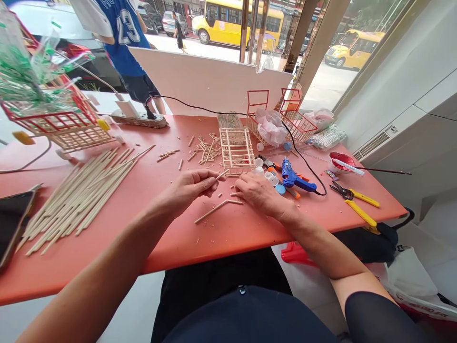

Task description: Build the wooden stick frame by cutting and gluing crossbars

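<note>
My left hand [200, 185] pinches a short wooden stick [222, 175] between thumb and fingers, just above the orange table [171, 190]. To its right, my right hand [253, 189] rests low over the table with its fingers curled down near small stick pieces; whatever its fingertips hold is hidden. Beyond both hands lies a small wooden frame [237, 148] made of crossed sticks. Two sticks [214, 210] meet at an angle on the table in front of the hands. A pile of short cut sticks [209, 150] is left of the frame.
Long sticks [85, 190] and a phone [16, 224] lie at left. A blue glue gun [294, 177], its black cable, bottle caps [280, 189] and yellow-handled pliers [360, 205] are at right. Red baskets [300, 126] and a power strip [139, 120] stand behind. Someone stands outside.
</note>
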Demonstrator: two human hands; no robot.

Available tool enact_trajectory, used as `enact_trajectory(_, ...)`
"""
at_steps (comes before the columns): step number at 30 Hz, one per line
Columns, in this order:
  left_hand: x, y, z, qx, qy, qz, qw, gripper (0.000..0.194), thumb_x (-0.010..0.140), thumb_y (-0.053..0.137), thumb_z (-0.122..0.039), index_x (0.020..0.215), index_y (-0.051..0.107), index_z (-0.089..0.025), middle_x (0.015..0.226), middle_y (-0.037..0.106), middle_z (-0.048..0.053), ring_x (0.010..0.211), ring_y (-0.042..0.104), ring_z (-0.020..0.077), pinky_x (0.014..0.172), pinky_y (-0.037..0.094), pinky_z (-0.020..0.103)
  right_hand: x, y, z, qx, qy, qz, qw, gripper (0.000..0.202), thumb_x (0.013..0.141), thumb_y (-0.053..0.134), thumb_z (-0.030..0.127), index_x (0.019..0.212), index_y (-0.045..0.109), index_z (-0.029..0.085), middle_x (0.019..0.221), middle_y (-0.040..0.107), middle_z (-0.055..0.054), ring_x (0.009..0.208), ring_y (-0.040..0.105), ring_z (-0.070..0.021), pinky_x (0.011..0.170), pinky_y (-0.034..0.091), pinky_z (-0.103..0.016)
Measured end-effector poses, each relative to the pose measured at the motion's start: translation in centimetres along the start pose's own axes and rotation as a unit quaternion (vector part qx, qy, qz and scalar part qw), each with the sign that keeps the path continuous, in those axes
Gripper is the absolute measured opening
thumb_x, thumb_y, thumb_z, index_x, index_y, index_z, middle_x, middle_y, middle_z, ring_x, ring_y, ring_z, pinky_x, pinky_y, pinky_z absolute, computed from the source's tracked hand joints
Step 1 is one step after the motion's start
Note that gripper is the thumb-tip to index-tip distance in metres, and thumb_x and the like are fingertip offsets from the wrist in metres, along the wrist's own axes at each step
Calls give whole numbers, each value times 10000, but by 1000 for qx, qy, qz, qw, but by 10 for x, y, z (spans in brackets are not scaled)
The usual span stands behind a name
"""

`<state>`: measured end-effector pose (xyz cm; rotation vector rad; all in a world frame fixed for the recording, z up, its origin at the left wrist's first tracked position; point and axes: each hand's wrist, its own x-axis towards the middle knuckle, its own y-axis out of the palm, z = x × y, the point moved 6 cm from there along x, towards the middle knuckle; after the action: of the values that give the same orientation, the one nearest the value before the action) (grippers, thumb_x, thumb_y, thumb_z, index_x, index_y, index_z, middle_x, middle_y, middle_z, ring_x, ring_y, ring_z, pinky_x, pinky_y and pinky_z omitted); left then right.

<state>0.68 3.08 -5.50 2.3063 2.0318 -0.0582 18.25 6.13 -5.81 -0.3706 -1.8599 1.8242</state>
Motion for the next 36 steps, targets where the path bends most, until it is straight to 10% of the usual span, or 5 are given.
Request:
enact_trajectory(6, -3, 5, -7, -15, 13, 6, 1000, 297, 755, 864, -400, 830, 679, -179, 728, 678, 9, 641, 584, 132, 678, 480, 299, -15, -54, -7, 129, 17, -158, 979, 275, 1152, 502, 334, 1077, 718, 179, 1067, 733, -104, 996, 658, -220, 913, 489, -331)
enact_trajectory(11, -2, 7, -6, -38, -5, -14, 999, 249, 694, 797, -318, 838, 646, -181, 694, 658, -6, 565, 518, 106, 589, 417, 266, -74, -98, -57, 69, 181, -256, 947, 241, 1111, 534, 344, 1136, 730, 206, 1112, 760, -119, 1062, 698, -275, 991, 535, -413)
enact_trajectory(21, 1, 7, 1, -26, 18, -39, 999, 427, 752, 872, -528, 871, 660, -176, 671, 641, -1, 538, 429, 82, 552, 335, 236, -139, -36, -110, -78, 320, -47, 943, 453, 986, 561, 202, 1424, 672, 166, 1329, 740, -219, 1223, 668, -384, 1070, 506, -534)
enact_trajectory(30, -1, 14, -2, -9, 24, -16, 1000, 473, 810, 816, -597, 950, 745, -151, 682, 621, 8, 531, 386, 83, 537, 261, 262, -145, -37, -133, -38, 323, -160, 932, 315, 1047, 466, 383, 1174, 677, 187, 1055, 748, -212, 988, 720, -362, 884, 584, -503)
enact_trajectory(36, 1, 20, -5, -14, 34, -7, 999, 379, 821, 802, -519, 942, 695, -176, 652, 649, 14, 517, 392, 94, 524, 248, 263, -123, -78, -96, 134, 271, -292, 907, 446, 1071, 521, 584, 1211, 701, 201, 1122, 761, -173, 1070, 734, -324, 973, 592, -481)
